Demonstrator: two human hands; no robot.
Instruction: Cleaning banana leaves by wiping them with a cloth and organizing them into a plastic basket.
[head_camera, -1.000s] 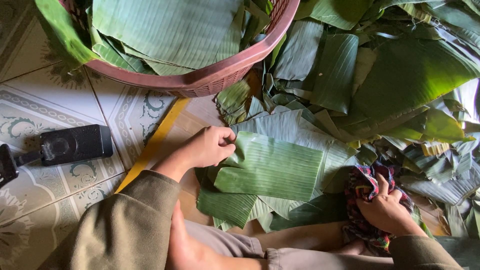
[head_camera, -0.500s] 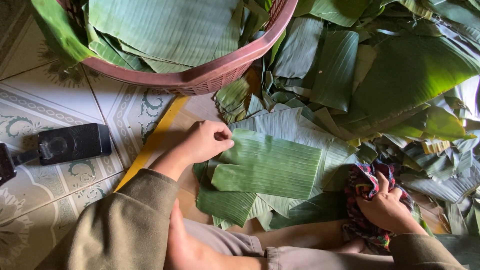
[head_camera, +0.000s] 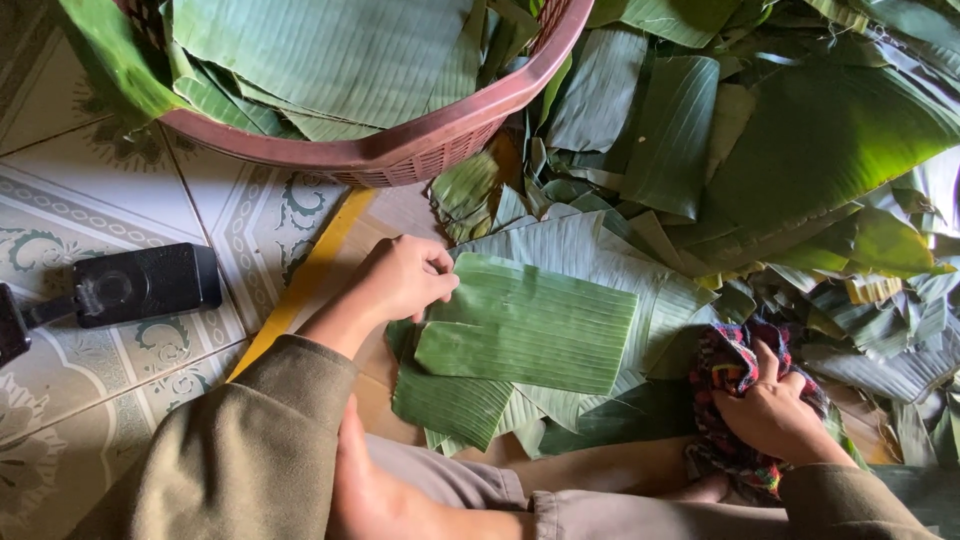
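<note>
My left hand (head_camera: 405, 277) pinches the left edge of a cut rectangular banana leaf piece (head_camera: 530, 323) that lies on top of a small stack of similar leaf pieces (head_camera: 450, 400) on the floor in front of my knees. My right hand (head_camera: 770, 410) is closed on a crumpled multicoloured cloth (head_camera: 728, 360) at the lower right, beside the stack. Both arms wear olive-brown sleeves.
A pink plastic basket (head_camera: 400, 150) full of banana leaves stands at the top. A heap of loose banana leaves (head_camera: 800, 150) covers the right side. A black device (head_camera: 140, 285) lies on the patterned floor tiles at left. A yellow strip (head_camera: 300, 290) runs under my left arm.
My left hand shifted a little along the leaf's left edge. My right hand, still holding the cloth, barely moved.
</note>
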